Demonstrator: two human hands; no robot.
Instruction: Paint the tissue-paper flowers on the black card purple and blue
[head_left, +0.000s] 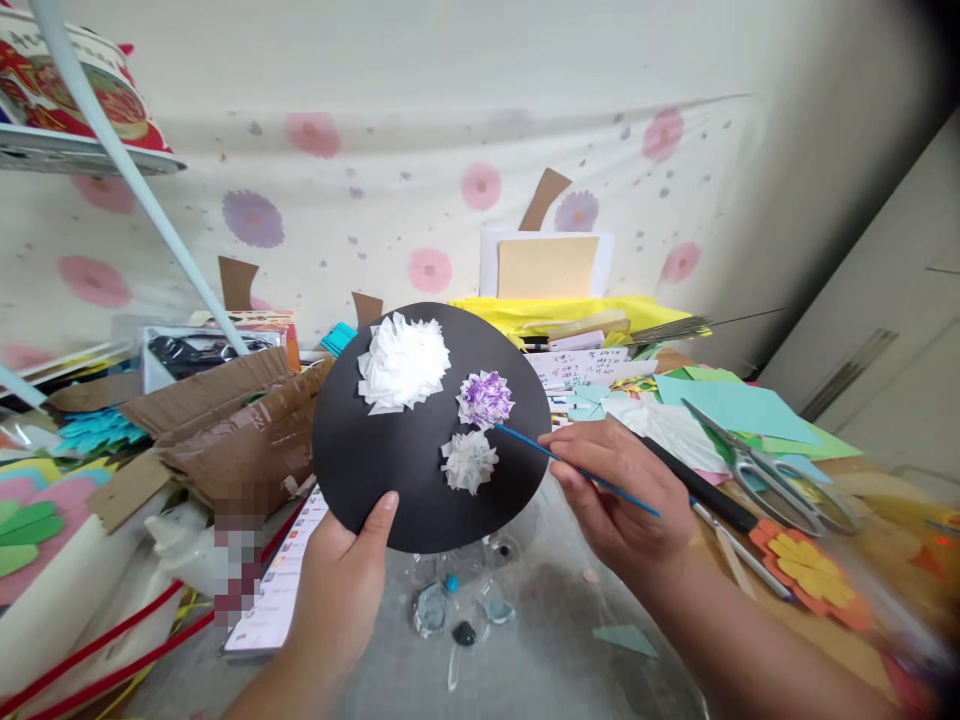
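Observation:
My left hand point(349, 570) grips the lower edge of a round black disc point(375, 470), its thumb on the front face. Three ruffled white paper flowers are on the disc: a large plain flower point(405, 362), a smaller purple-streaked flower point(484, 398) and a pale flower point(469, 462) with a faint bluish-grey tint. Pinched in my right hand point(626, 490) is a thin blue paintbrush point(592, 474). Its tip reaches the lower edge of the purple-streaked flower; whether it touches cannot be made out.
Under the disc, a clear palette point(454, 600) holds dabs of paint. Scissors point(772, 480), coloured paper point(742, 405) and an orange paper flower point(810, 570) lie to the right. A cardboard box point(232, 430) and a white glue bottle point(184, 550) stand left.

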